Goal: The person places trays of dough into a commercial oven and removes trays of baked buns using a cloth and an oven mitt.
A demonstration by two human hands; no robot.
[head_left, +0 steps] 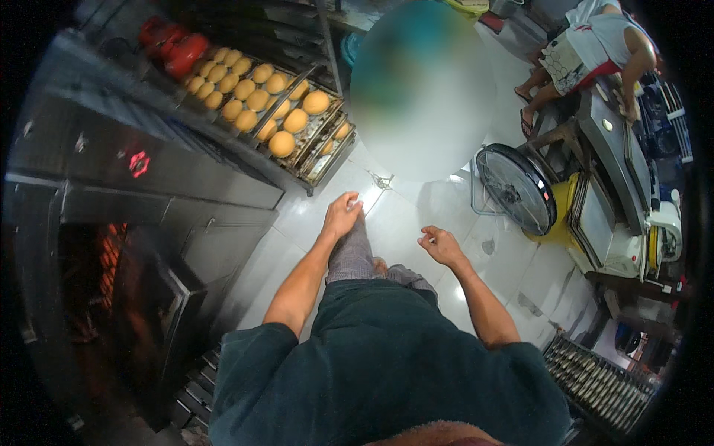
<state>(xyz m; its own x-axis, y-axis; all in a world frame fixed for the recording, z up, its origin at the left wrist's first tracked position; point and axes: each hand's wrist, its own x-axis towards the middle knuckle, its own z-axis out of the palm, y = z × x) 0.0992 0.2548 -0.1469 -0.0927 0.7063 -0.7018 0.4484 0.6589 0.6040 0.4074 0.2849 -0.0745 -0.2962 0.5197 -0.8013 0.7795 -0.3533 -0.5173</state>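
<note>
My left hand hangs in front of my body above the white tiled floor, its fingers loosely bent and holding nothing that I can see. Across from it, my right hand is also in the air, with half-curled fingers and a small gap at the thumb. Neither hand touches anything. Closest to the left hand is a metal rack bearing trays of round golden buns. A round fan with a black rim stands on the floor beyond the right hand.
On the left, an oven has an opening with an orange glow. Behind the buns sits a red cylinder. A person stands at a worktable, far right. A loaded rack is at lower right. A blurred patch hides the far middle.
</note>
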